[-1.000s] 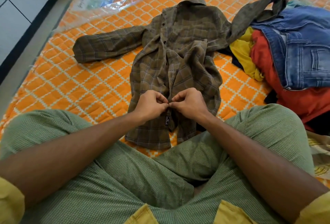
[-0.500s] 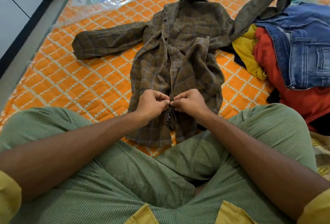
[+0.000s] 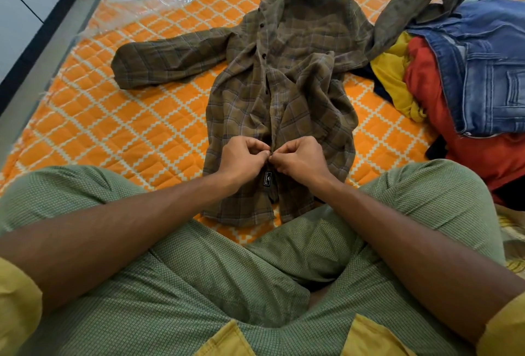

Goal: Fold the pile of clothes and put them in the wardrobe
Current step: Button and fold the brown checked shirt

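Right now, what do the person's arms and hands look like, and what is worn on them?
The left forearm and the right forearm are bare. Above them sit yellow fabric sleeves: the left sleeve and the right sleeve. The left hand and the right hand are ungloved; no watch or ring shows.

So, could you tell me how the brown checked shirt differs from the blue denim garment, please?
The brown checked shirt lies spread on the orange quilted mattress; the blue denim garment tops the red and yellow clothes. The left hand and right hand pinch the shirt's front; neither touches the denim. The shirt is checked, the denim plain. Both await folding.
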